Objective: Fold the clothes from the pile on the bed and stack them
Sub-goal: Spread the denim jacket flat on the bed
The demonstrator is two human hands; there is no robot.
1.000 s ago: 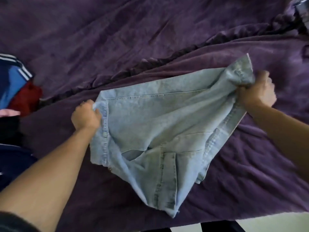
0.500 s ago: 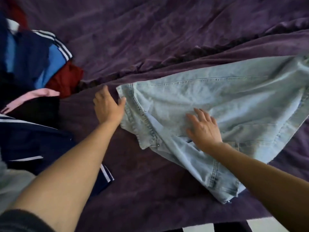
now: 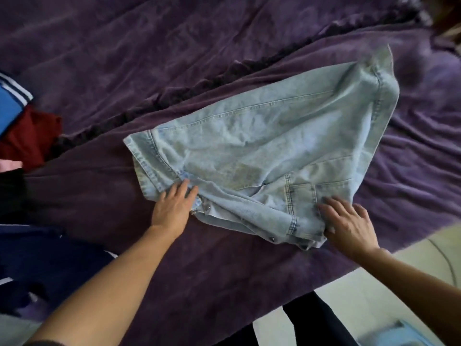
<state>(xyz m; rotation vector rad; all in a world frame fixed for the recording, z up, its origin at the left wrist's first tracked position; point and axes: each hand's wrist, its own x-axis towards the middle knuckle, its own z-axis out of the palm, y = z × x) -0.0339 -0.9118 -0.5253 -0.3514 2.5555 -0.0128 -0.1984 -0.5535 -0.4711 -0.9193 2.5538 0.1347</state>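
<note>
A light blue denim jacket (image 3: 262,146) lies spread on the purple bed cover (image 3: 174,58), its buttoned edge toward me. My left hand (image 3: 173,208) rests flat with straight fingers on the jacket's near left edge, beside a metal button. My right hand (image 3: 346,223) presses with spread fingers on the near right corner, by the chest pocket. The pile of clothes (image 3: 22,136) sits at the left edge: a blue piece with white stripes, a dark red one, a pink one and dark navy fabric below.
The bed's near edge runs diagonally at the lower right, with pale floor (image 3: 374,295) beyond it. My dark trouser legs (image 3: 311,320) stand against the bed edge. A ridge in the cover (image 3: 199,81) crosses behind the jacket.
Both hands let go of the jacket's ends and laid it down. The left hand moved onto the jacket's near left edge; the right slid to the near right corner.
</note>
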